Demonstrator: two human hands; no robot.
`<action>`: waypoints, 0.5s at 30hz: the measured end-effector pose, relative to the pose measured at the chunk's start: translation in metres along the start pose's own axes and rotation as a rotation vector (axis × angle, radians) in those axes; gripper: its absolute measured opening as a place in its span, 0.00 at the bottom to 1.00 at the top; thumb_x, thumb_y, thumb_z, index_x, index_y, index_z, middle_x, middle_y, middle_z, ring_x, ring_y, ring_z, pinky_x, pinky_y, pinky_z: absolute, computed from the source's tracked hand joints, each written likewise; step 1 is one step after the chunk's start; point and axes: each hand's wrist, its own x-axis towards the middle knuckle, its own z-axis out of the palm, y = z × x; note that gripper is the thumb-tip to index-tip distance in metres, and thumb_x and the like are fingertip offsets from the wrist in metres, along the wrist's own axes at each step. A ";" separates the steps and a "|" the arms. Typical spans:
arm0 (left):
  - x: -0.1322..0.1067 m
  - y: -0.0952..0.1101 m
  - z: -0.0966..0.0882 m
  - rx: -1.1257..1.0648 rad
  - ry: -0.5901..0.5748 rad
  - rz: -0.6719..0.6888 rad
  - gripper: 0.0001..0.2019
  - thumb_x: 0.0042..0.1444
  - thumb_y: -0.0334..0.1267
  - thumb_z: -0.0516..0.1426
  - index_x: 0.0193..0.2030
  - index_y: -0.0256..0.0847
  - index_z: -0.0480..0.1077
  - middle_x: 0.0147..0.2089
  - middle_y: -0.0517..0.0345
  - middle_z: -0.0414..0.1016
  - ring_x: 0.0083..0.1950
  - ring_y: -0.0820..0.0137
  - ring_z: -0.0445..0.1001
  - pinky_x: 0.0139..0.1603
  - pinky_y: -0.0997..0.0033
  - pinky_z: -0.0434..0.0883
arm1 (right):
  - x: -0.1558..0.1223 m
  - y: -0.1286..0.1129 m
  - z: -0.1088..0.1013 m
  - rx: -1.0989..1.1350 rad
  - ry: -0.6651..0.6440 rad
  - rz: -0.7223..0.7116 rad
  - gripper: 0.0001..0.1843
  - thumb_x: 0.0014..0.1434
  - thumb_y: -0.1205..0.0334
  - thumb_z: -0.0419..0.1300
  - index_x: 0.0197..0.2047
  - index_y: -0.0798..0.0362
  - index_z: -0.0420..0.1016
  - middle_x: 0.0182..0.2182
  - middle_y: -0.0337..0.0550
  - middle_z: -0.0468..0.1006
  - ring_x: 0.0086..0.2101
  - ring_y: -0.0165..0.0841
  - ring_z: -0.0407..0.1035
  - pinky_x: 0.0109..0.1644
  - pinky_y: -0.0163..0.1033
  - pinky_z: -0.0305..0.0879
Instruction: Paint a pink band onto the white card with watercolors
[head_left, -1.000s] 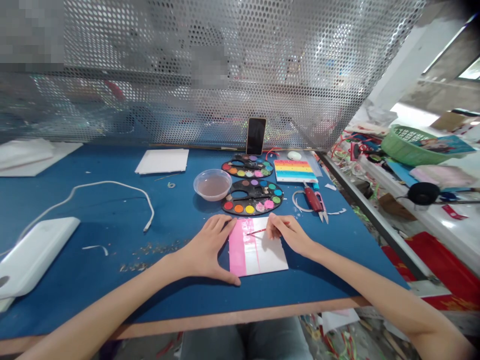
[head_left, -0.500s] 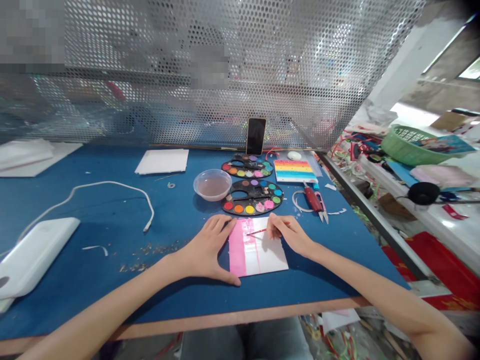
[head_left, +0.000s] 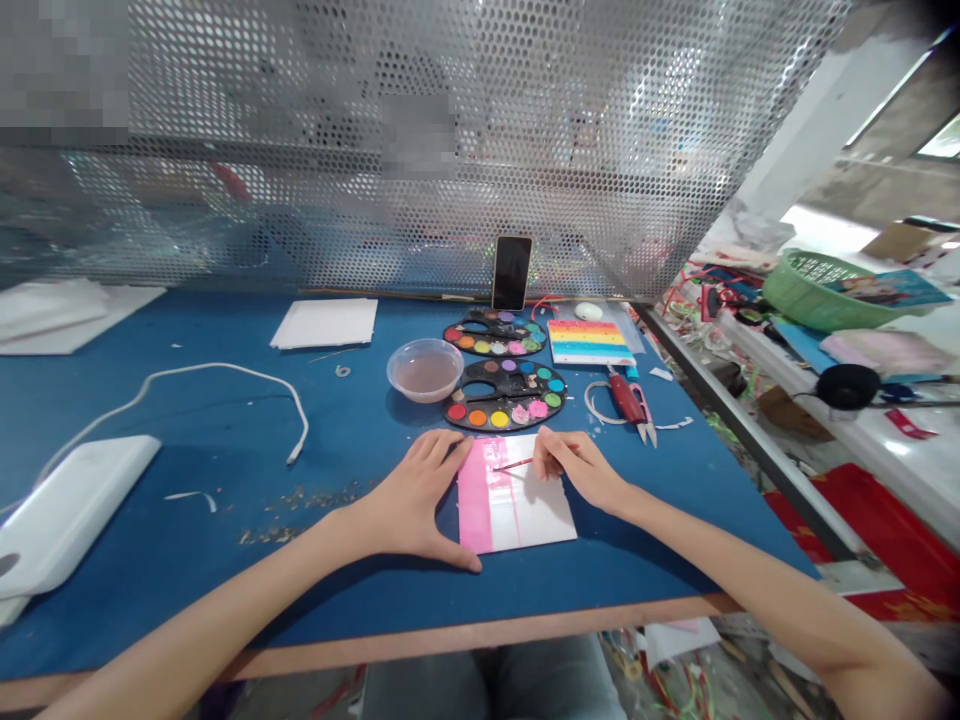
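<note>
A small white card [head_left: 525,510] with a wide pink band down its left side lies on the blue table [head_left: 225,500] in front of me. My left hand [head_left: 416,495] lies flat with fingers spread against the card's left edge. My right hand [head_left: 577,465] pinches a thin red-handled brush [head_left: 514,464], whose tip rests on the card near the pink band. Just behind the card sits a black round paint palette [head_left: 506,395] with many coloured wells.
A clear bowl of murky water [head_left: 425,368], a second palette [head_left: 495,335], a rainbow-striped card [head_left: 589,342], a standing phone [head_left: 512,272] and red snips [head_left: 628,400] lie behind. A white cable [head_left: 225,375] and white box [head_left: 67,510] are left. A perforated metal screen [head_left: 450,140] backs the table.
</note>
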 end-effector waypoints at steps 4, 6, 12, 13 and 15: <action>0.000 0.000 0.000 0.002 -0.007 -0.005 0.62 0.36 0.73 0.63 0.72 0.35 0.50 0.66 0.35 0.56 0.68 0.40 0.54 0.68 0.36 0.55 | 0.000 -0.001 0.000 -0.003 0.001 0.011 0.36 0.67 0.35 0.46 0.22 0.54 0.71 0.20 0.40 0.69 0.23 0.28 0.59 0.30 0.36 0.58; 0.000 0.000 0.000 -0.005 0.002 -0.006 0.62 0.35 0.73 0.63 0.72 0.37 0.50 0.66 0.36 0.56 0.67 0.40 0.55 0.68 0.36 0.55 | 0.000 -0.001 -0.001 0.001 0.003 0.012 0.35 0.67 0.35 0.46 0.21 0.54 0.70 0.20 0.40 0.68 0.23 0.28 0.59 0.29 0.36 0.57; 0.000 0.001 0.000 -0.016 0.001 -0.009 0.63 0.35 0.74 0.63 0.72 0.39 0.49 0.67 0.36 0.55 0.68 0.39 0.54 0.68 0.35 0.55 | 0.000 0.002 -0.001 -0.019 0.008 0.015 0.35 0.67 0.36 0.46 0.23 0.54 0.72 0.21 0.41 0.70 0.23 0.28 0.60 0.29 0.36 0.56; 0.000 0.001 0.000 -0.016 0.005 -0.009 0.62 0.35 0.73 0.63 0.72 0.39 0.49 0.67 0.37 0.55 0.68 0.39 0.54 0.68 0.35 0.55 | 0.000 0.002 -0.001 -0.019 0.010 0.014 0.35 0.67 0.36 0.46 0.23 0.54 0.72 0.21 0.41 0.70 0.23 0.28 0.60 0.30 0.36 0.56; 0.000 0.001 0.000 -0.014 0.006 -0.009 0.62 0.35 0.73 0.63 0.72 0.39 0.49 0.67 0.37 0.56 0.68 0.40 0.54 0.68 0.36 0.55 | 0.000 0.003 -0.001 -0.015 0.020 0.016 0.35 0.67 0.36 0.46 0.22 0.54 0.72 0.20 0.41 0.69 0.23 0.28 0.59 0.29 0.36 0.56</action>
